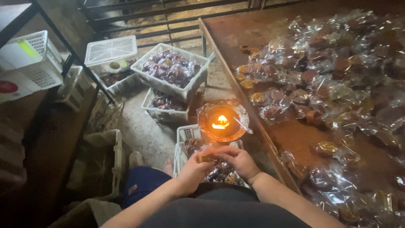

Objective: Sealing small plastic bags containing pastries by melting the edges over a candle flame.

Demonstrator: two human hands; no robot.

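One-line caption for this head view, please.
Both hands, left and right, hold a clear-wrapped sweet near a flame, above a white basket.

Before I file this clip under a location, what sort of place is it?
Probably a small food-packing workshop: a large table heaped with clear-wrapped brown sweets, white plastic crates of the same on the floor, and a lit flame in a bowl just beyond both hands.

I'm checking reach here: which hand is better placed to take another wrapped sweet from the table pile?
Probably the right hand: the brown table's pile of clear-wrapped brown sweets lies on its side; the left hand sits farther away.
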